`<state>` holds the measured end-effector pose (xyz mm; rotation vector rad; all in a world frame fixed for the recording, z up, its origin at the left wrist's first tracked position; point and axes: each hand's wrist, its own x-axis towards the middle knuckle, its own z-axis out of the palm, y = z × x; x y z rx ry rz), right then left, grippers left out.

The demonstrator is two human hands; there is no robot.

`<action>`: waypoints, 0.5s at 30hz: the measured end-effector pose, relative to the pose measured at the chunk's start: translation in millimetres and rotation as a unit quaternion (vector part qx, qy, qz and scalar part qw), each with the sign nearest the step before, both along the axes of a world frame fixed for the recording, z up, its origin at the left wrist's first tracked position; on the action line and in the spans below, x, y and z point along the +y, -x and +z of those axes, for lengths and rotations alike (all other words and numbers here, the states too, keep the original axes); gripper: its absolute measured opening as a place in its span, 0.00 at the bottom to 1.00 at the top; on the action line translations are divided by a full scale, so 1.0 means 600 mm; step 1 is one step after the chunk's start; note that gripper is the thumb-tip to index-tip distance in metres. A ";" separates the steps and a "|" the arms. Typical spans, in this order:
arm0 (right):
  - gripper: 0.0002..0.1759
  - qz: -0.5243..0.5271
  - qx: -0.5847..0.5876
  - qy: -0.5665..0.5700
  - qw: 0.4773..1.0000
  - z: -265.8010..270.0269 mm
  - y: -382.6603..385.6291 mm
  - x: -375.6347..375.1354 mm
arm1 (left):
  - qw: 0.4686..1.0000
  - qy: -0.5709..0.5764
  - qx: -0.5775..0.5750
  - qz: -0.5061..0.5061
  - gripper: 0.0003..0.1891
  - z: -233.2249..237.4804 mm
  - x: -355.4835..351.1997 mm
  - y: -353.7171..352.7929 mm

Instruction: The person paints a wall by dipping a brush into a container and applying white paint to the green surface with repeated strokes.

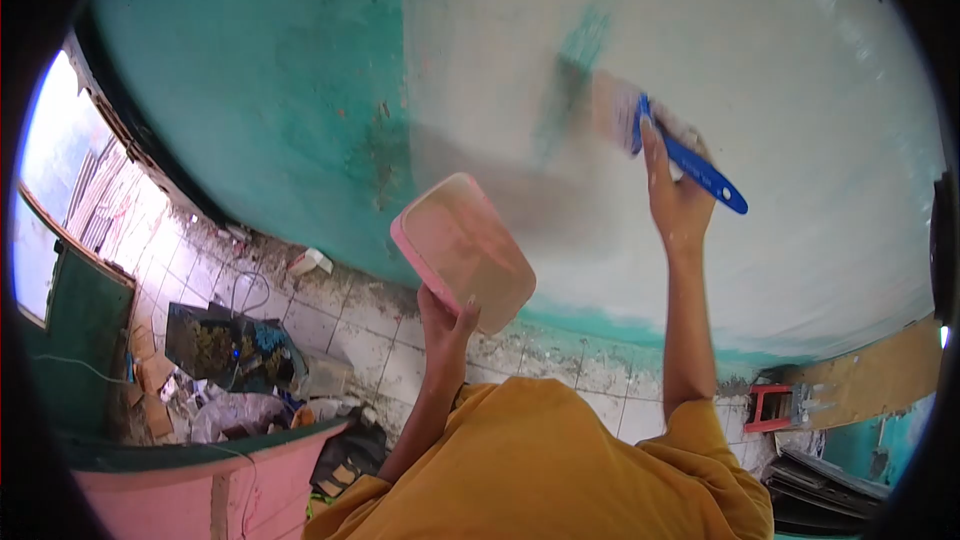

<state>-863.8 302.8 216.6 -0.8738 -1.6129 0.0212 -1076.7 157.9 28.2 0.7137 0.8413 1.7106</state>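
Observation:
My right hand (682,190) is closed round a wide paintbrush with a blue handle (705,172), its pale bristles (612,110) up against or close to the wall. White paint (780,140) covers the right part of the wall, with a green streak (580,70) showing beside the bristles. Lower and to the left, my left hand (447,325) grips a pink rectangular tub (470,240) by its lower edge, the thumb over the rim. Pale paint coats the inside of the tub. White paint marks show on my right hand and forearm.
Green wall (260,70) fills the left side. Below are dirty floor tiles (365,345), a heap of bags and debris (240,370) and a pink-sided counter (190,500). At the lower right are a red object (770,408), a brown board (860,370) and stacked dark sheets (825,495).

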 end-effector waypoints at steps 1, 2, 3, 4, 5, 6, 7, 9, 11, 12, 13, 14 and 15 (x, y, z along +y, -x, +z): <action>0.12 -0.016 -0.053 -0.066 0.996 0.051 0.017 0.005 | 1.000 -0.003 0.008 0.008 0.40 0.003 0.000 0.011; 0.13 -0.052 -0.113 -0.164 0.978 0.090 0.034 0.016 | 1.000 -0.005 0.015 0.015 0.40 0.006 0.001 0.023; 0.13 -0.058 -0.112 -0.171 0.977 0.116 0.044 0.034 | 1.000 -0.012 0.017 0.011 0.40 0.009 0.001 0.033; 0.13 -0.090 -0.166 -0.247 0.951 0.139 0.054 0.051 | 1.000 0.001 0.014 0.011 0.39 0.011 0.000 0.044; 0.14 -0.122 -0.218 -0.318 0.914 0.154 0.061 0.063 | 1.000 0.014 0.011 0.011 0.39 0.012 -0.001 0.054; 0.15 -0.146 -0.259 -0.333 0.895 0.159 0.066 0.069 | 1.000 0.009 0.013 0.006 0.39 0.013 -0.002 0.065; 0.15 -0.151 -0.260 -0.334 0.893 0.151 0.071 0.072 | 1.000 0.018 0.003 0.004 0.38 0.013 -0.004 0.074; 0.21 -0.209 -0.367 -0.282 0.862 0.112 0.079 0.083 | 1.000 0.024 -0.008 -0.003 0.38 0.004 -0.008 0.091; 0.26 -0.238 -0.402 -0.239 0.851 0.022 0.081 0.103 | 1.000 0.017 -0.005 -0.006 0.38 -0.013 -0.008 0.111; 0.26 -0.219 -0.411 -0.210 0.860 -0.026 0.083 0.102 | 1.000 0.012 -0.006 -0.010 0.38 -0.015 -0.009 0.119; 0.25 -0.200 -0.420 -0.180 0.867 -0.067 0.086 0.095 | 1.000 0.021 -0.015 -0.013 0.38 -0.013 -0.011 0.126; 0.24 -0.168 -0.415 -0.143 0.883 -0.100 0.094 0.078 | 0.999 0.031 -0.023 -0.015 0.38 -0.012 -0.013 0.133; 0.22 -0.135 -0.409 -0.103 0.896 -0.114 0.104 0.063 | 0.999 0.029 -0.024 -0.019 0.38 -0.010 -0.016 0.139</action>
